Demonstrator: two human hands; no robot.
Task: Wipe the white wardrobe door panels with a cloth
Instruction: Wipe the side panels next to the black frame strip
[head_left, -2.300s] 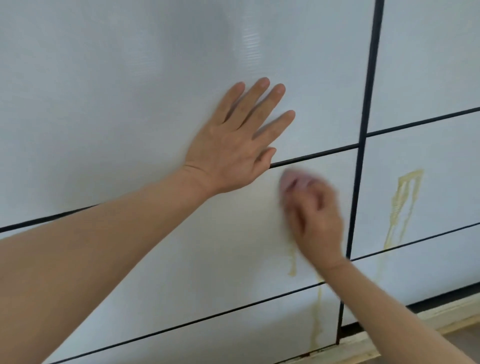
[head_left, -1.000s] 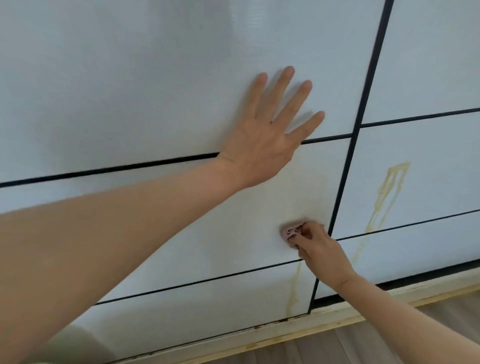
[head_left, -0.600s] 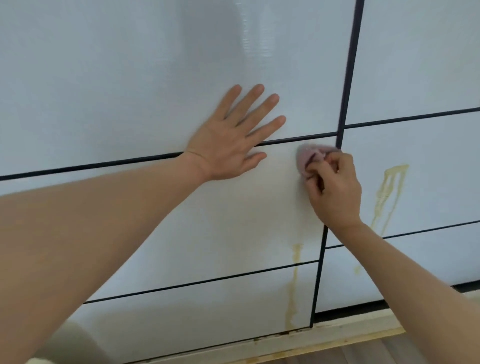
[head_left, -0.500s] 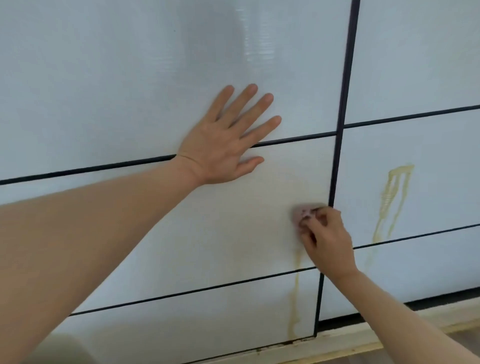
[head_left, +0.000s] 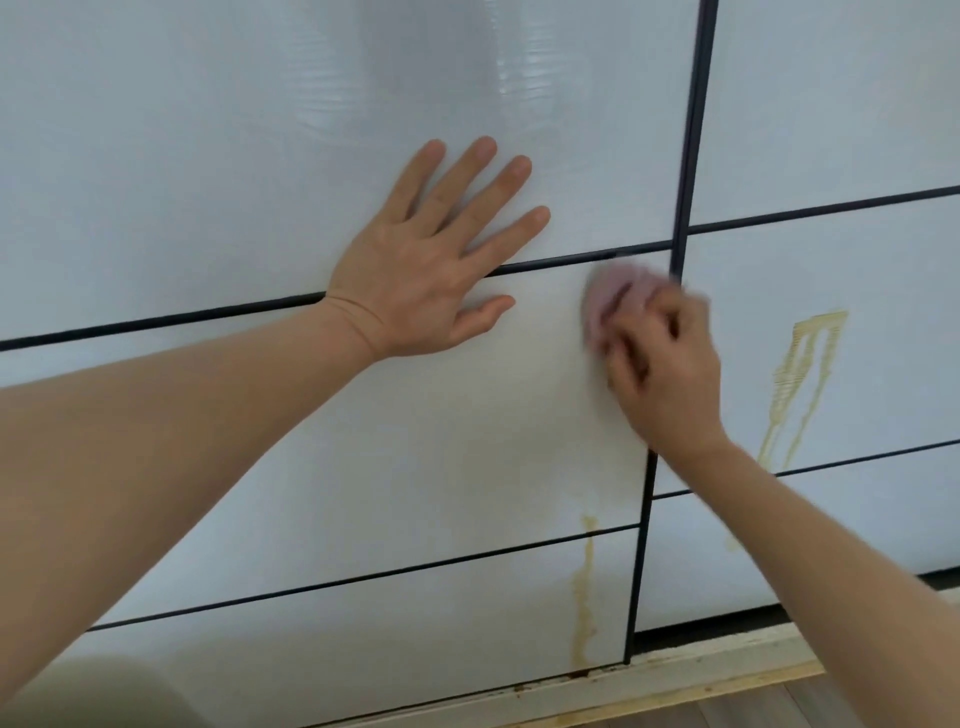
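Observation:
White wardrobe door panels (head_left: 218, 156) with thin black seams fill the view. My left hand (head_left: 426, 270) lies flat on the door, fingers spread, across a horizontal seam. My right hand (head_left: 660, 364), motion-blurred, presses a small pink cloth (head_left: 610, 293) against the upper right corner of the middle panel (head_left: 415, 457), just left of the vertical black divider (head_left: 688, 156). A yellow drip streak (head_left: 584, 592) runs down from that panel's lower edge over the bottom panel. A second, wider yellow stain (head_left: 802, 379) marks the panel right of the divider.
A pale wooden base strip (head_left: 675, 675) runs under the doors, and grey floor (head_left: 857, 706) shows at the bottom right. A dim rounded shape (head_left: 78, 691) sits in the bottom left corner.
My right hand with the cloth has moved up from the panel's lower right part to its upper right corner. My left hand stays flat on the door.

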